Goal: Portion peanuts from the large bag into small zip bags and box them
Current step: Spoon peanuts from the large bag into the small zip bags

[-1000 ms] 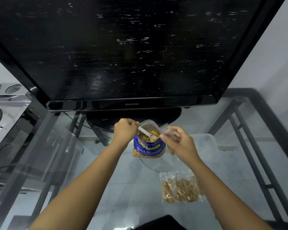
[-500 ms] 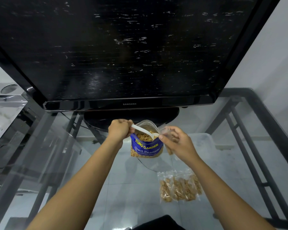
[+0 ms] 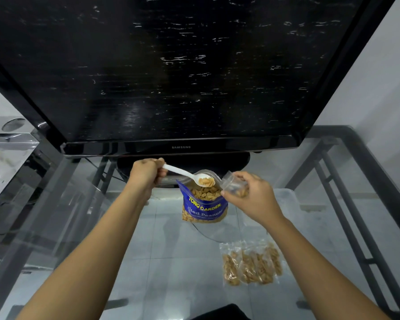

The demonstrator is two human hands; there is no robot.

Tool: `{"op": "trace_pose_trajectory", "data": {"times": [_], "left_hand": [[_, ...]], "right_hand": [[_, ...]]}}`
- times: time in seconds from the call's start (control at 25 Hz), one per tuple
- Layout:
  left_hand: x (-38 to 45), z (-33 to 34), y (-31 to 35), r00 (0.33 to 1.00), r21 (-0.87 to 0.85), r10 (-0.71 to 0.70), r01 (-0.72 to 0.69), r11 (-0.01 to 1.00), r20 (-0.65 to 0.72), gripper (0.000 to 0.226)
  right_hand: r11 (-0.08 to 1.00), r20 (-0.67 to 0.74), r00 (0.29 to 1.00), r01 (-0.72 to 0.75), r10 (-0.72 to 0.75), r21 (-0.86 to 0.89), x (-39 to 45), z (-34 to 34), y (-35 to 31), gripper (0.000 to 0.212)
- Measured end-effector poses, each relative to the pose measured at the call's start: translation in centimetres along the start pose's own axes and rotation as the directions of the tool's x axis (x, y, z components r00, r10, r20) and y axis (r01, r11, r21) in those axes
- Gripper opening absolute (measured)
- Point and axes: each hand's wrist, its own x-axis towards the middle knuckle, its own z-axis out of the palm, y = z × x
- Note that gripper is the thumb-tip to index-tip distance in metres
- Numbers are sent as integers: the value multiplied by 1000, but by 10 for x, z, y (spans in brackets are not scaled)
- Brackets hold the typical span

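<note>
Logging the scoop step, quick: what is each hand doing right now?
Left hand: closed on the white spoon handle; the spoon is loaded with peanuts.
Right hand: holding the small zip bag, some peanuts already inside.

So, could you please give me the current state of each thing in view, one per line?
large peanut bag: upright, open, peanuts inside
white spoon: loaded with peanuts, above the large bag's mouth
small zip bag: open, some peanuts inside
filled zip bags: lying flat on the glass table
left hand: grips the spoon handle
right hand: holds the small zip bag
television: off
</note>
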Motion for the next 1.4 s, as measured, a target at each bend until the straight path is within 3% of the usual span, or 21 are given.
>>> {"op": "trace_pose_trajectory", "data": {"times": [0.08, 0.16, 0.28, 0.32, 0.4, 0.52, 0.6, 0.68, 0.76, 0.8, 0.92, 0.96, 1.04, 1.16, 1.28, 1.32, 1.4], "left_hand": [[-7, -3, 18, 999, -13, 44, -44, 999, -4, 14], [-19, 0, 34, 992, 16, 126, -126, 992, 12, 14], [-49, 11, 51, 921, 213, 384, -390, 896, 72, 19], [-62, 15, 56, 856, 305, 504, -514, 802, 115, 19], [-88, 19, 64, 665, 419, 713, -726, 546, 222, 16], [-116, 18, 72, 412, 425, 855, -867, 262, 315, 17], [-127, 14, 73, 331, 427, 886, -887, 174, 326, 17], [-135, 9, 75, 300, 431, 908, -889, 155, 294, 16], [-140, 0, 73, 329, 436, 928, -871, 226, 176, 17], [-138, -7, 71, 381, 421, 921, -851, 314, 82, 18], [-116, -33, 49, 687, 108, 707, -700, 706, -167, 17], [-106, -43, 34, 777, -52, 594, -616, 786, -209, 16], [-89, -61, -9, 866, -252, 407, -480, 840, -291, 17], [-87, -72, -84, 877, -227, 297, -399, 888, -377, 13], [-92, -68, -141, 865, 50, 363, -370, 928, -347, 21], [-91, -67, -153, 841, 188, 443, -402, 896, -312, 22], [-88, -67, -172, 736, 465, 664, -544, 698, -135, 21]], "right_hand": [[997, -8, 999, 46, -47, -57, 2, 4, -4, 51], [999, -22, 999, 46, -46, -5, 2, 8, -11, 52], [986, -73, 997, 29, -18, 163, 1, 14, -26, 48], [973, -78, 997, 14, 4, 232, 0, 15, -29, 46], [922, -63, 997, -19, 47, 387, -2, 15, -33, 44], [811, 6, 999, -48, 54, 583, -9, 13, -32, 41], [762, 38, 998, -56, 42, 645, -15, 11, -31, 39], [752, 35, 999, -39, 21, 658, -21, 8, -32, 42], [746, 27, 1000, -11, -9, 666, -30, 5, -33, 46], [751, 23, 999, 1, -22, 660, -36, 5, -33, 44], [795, 46, 999, -18, -13, 607, -55, 11, -28, 29], [808, 58, 998, -36, 2, 588, -63, 17, -23, 27], [847, 109, 993, -90, 38, 524, -81, 36, -8, 24], [905, 260, 954, -237, 148, 353, -111, 71, 21, 32], [941, 350, 907, -302, 235, 152, -126, 94, 38, 36], [951, 354, 903, -293, 242, 99, -127, 97, 40, 36], [972, 357, 906, -237, 225, -11, -127, 99, 42, 39]]}}
